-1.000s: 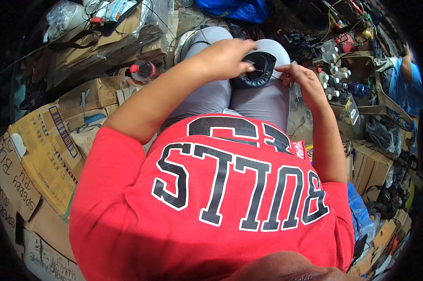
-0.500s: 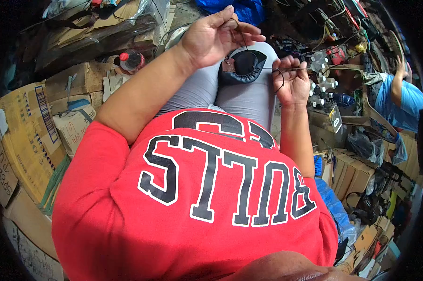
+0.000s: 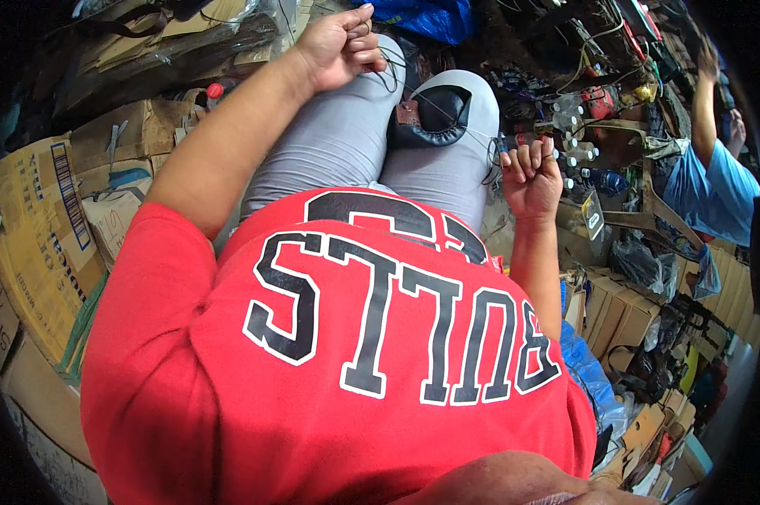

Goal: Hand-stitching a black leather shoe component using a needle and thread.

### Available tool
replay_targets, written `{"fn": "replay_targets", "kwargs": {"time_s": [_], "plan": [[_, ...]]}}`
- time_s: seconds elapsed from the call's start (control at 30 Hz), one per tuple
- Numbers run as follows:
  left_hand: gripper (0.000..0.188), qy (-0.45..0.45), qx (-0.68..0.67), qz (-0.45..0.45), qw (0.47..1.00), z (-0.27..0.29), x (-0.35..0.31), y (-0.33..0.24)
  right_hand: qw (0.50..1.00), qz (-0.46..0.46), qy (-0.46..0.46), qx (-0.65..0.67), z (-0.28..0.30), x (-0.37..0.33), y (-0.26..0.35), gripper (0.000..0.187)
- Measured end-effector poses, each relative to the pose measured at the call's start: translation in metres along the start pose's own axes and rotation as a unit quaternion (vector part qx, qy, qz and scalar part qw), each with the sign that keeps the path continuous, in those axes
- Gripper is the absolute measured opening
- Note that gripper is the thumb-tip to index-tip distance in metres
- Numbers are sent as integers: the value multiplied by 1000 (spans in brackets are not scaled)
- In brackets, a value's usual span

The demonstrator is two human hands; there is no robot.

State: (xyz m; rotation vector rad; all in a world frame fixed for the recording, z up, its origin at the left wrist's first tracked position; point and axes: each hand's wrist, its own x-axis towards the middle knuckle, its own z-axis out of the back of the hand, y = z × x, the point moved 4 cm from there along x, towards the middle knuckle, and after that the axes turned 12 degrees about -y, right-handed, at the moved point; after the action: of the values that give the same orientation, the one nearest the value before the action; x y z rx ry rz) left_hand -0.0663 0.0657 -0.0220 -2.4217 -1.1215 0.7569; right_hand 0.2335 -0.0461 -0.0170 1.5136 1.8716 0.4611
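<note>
On my raised knee in grey trousers rests a black leather piece (image 3: 437,135), cup-shaped with a gathered edge, perhaps part of a shoe. A reddish-brown patch (image 3: 407,113) shows on its left side. Dark thread (image 3: 476,133) runs from it out to both sides. My left hand (image 3: 343,52) is up beyond the knees, its fingers curled closed round one thread end, with a loop dangling below. To the right of the knee, my right hand (image 3: 531,178) is closed too, the other thread end looping beside its fingers. Neither hand touches the leather.
Cardboard boxes (image 3: 39,227) are stacked on the left, near a red-capped bottle (image 3: 215,90). Several small clear bottles (image 3: 575,151) stand right of my right hand. Another person in a blue shirt (image 3: 717,189) is at the far right. A blue plastic sheet (image 3: 430,18) lies ahead.
My left hand has moved left and slightly up, and its fingers have curled in. My right hand has dropped slightly and closed further. The thread stretches wider; the leather stays on the knee.
</note>
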Motion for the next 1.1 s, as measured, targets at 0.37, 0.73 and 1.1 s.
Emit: {"fn": "replay_targets", "kwargs": {"time_s": [0.37,0.73,1.1], "plan": [[25,49,716,-326,615,-53,-55,42,800,70,-25,-596,-46,19,44,56],[34,85,800,-336,490,-64,-35,72,735,-68,27,-674,-65,38,-12,27],[47,445,231,87,861,-217,-143,15,829,-79,-10,-554,-31,36,3,26]]}}
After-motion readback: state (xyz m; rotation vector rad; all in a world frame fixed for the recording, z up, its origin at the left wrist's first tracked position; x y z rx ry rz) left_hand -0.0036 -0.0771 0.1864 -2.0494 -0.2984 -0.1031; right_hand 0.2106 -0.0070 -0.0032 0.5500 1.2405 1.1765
